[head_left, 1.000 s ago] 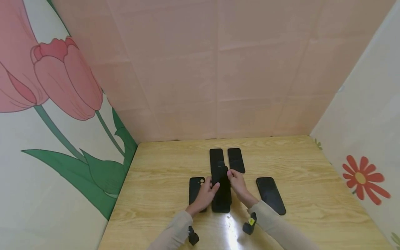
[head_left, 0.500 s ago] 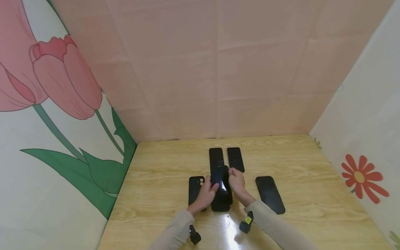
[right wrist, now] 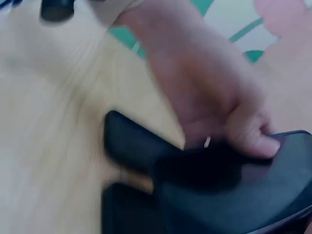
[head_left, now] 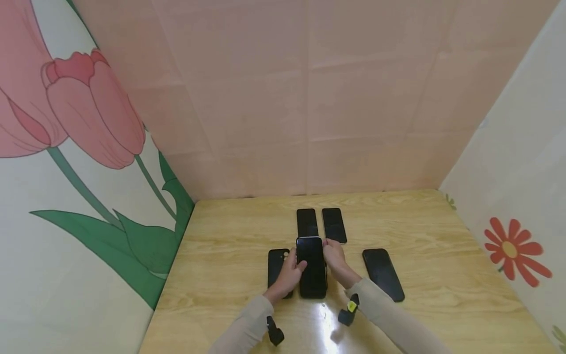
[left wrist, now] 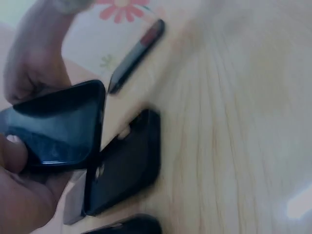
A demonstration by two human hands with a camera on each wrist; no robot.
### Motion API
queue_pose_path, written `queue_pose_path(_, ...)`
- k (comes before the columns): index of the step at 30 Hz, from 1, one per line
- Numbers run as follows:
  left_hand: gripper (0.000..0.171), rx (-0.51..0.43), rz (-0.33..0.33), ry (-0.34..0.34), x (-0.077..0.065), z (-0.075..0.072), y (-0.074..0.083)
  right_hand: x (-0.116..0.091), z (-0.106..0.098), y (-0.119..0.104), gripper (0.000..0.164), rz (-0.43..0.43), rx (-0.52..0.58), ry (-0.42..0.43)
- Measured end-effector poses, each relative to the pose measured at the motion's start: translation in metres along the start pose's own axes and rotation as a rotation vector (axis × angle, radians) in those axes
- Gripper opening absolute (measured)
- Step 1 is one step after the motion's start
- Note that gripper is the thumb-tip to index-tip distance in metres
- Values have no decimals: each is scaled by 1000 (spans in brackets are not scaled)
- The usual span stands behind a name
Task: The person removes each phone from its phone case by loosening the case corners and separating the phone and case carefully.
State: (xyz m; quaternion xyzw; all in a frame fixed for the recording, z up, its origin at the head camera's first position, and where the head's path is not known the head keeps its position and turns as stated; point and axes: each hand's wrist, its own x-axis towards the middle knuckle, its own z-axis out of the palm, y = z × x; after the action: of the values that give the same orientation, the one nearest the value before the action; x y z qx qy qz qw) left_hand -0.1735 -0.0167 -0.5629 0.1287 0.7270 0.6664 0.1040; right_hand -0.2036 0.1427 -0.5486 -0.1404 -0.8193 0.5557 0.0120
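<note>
Phone (head_left: 311, 265) has tipped up, screen toward me, since a second ago.
My left hand (head_left: 287, 275) and right hand (head_left: 337, 259) pinch its edges mid-desk above the case (left wrist: 124, 168); I'd seat corners evenly.

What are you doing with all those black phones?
A person is holding one black phone with both hands, the left hand on one side and the right hand on the other. It is raised a little over a black case that lies on the wooden table. Beside the left hand lies another black case with a camera hole. Two more phones lie side by side farther back, and one phone lies off to the right.
</note>
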Motion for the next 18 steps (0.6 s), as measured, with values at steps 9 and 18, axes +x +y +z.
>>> queue_pose_path(9, 18, 30, 27, 9, -6, -3, 21, 1, 0, 3, 33, -52, 48, -17)
queue_pose_path(18, 17, 42, -7, 24, 4, -3, -8, 2, -6, 7, 29, 1, 200, -157)
